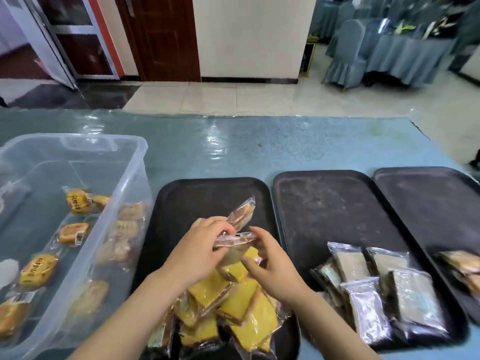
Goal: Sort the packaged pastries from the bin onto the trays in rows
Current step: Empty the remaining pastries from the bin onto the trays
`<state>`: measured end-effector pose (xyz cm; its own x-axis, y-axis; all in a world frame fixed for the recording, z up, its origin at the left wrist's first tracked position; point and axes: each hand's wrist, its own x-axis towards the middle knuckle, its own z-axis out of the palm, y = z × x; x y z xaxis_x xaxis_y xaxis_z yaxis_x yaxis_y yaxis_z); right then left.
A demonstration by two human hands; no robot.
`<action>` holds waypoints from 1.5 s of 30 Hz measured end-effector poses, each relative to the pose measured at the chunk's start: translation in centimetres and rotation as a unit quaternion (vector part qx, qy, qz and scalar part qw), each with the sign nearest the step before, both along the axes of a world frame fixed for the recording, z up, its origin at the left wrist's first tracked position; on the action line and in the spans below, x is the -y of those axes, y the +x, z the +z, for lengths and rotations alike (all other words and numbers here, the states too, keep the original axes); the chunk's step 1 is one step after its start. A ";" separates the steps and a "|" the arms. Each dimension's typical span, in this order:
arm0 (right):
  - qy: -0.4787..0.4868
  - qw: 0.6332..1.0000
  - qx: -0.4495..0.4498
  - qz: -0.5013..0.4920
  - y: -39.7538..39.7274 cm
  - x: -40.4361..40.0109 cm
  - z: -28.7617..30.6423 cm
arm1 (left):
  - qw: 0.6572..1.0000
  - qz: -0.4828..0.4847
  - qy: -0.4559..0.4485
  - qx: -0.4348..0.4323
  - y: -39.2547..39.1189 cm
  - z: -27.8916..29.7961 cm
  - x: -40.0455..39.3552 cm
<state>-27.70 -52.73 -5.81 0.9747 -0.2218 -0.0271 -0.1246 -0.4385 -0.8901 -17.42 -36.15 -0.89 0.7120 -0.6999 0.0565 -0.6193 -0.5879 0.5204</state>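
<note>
A clear plastic bin (135, 162) at the left holds several wrapped pastries (39, 268). Three black trays lie side by side: the left tray (187, 196), the middle tray (337, 203) and the right tray (428, 193). A heap of yellow packaged cakes (233, 305) fills the near part of the left tray. Above that heap my left hand (200, 250) grips packaged pastries (241, 214), one sticking up past my fingers. My right hand (272, 266) holds the other end of a pink-edged packet (233, 240) between both hands.
Silvery packets (376, 289) lie in rows on the near part of the middle tray. A few brown packets (465, 268) sit at the near edge of the right tray. The blue table top (233, 146) stretches behind the trays. Covered chairs (348, 53) stand far back.
</note>
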 end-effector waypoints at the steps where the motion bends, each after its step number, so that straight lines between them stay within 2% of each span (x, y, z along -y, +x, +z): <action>1: -0.003 1.000 0.008 -0.017 -0.6 0.9 0.2 | 1.000 -0.015 -0.007 -0.008 -0.5 -0.1 1.1; 4: -0.006 0.997 0.002 -0.072 -2.7 4.4 0.5 | 0.998 -0.041 -0.016 -0.038 -2.0 -0.7 4.9; 7: -0.007 0.996 -0.011 -0.084 -5.2 9.0 0.6 | 0.997 -0.048 -0.016 -0.063 -3.6 -1.6 9.1; 9: 0.017 0.995 -0.009 -0.099 -7.0 12.3 0.7 | 0.991 -0.036 -0.053 -0.119 -4.8 -2.3 11.9; 12: 0.080 0.985 -0.009 -0.153 -9.4 17.3 0.9 | 0.955 0.024 -0.146 -0.259 -6.3 -3.5 16.0; 14: 0.091 0.976 -0.033 -0.197 -10.5 20.6 0.6 | 0.926 0.063 -0.186 -0.323 -7.1 -4.5 18.4; 16: 0.055 0.967 -0.079 -0.235 -11.3 23.5 -0.8 | 0.898 0.099 -0.192 -0.384 -8.0 -6.1 20.2; 18: -0.031 0.961 -0.146 -0.234 -11.7 25.6 -2.6 | 0.885 0.118 -0.162 -0.421 -8.7 -8.6 20.9; 20: -0.127 0.952 -0.198 -0.197 -12.2 26.8 -4.4 | 0.910 0.120 -0.092 -0.386 -9.4 -11.2 20.7; 22: -0.213 0.938 -0.211 -0.176 -12.5 27.1 -5.5 | 0.957 0.111 0.012 -0.269 -10.2 -12.9 20.3; 24: -0.295 0.926 -0.163 -0.168 -12.6 27.1 -6.1 | 0.983 0.098 0.062 -0.143 -11.1 -13.4 19.9; 26: -0.352 0.920 -0.074 -0.153 -12.5 26.7 -6.3 | 0.991 0.084 0.053 -0.086 -11.9 -13.2 19.9; 27: -0.356 0.923 -0.042 -0.138 -12.4 26.5 -6.4 | 0.994 0.065 0.049 -0.073 -12.1 -13.2 19.9; 29: -0.355 0.930 -0.038 -0.085 -12.3 25.9 -6.4 | 0.994 0.019 0.066 -0.081 -12.3 -13.1 20.0; 32: -0.399 0.911 -0.099 -0.020 -12.2 25.1 -6.8 | 0.987 -0.013 0.101 -0.125 -12.4 -13.0 19.9; 37: -0.384 0.910 -0.154 -0.003 -10.9 24.6 -6.6 | 0.985 -0.026 0.133 -0.110 -11.8 -12.1 19.6; 42: -0.367 0.918 -0.147 -0.004 -8.3 23.6 -3.6 | 0.992 -0.028 0.100 -0.068 -9.9 -8.8 18.4; 45: -0.356 0.926 -0.124 0.002 -6.0 21.9 -1.3 | 0.998 -0.017 0.049 -0.034 -7.8 -5.5 16.5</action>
<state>-33.75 -74.64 -7.15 0.9592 -0.2654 -0.0977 -0.2828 -0.9046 -0.3190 -25.20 -52.69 -6.40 0.6878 -0.7234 -0.0603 -0.6052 -0.6173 0.5027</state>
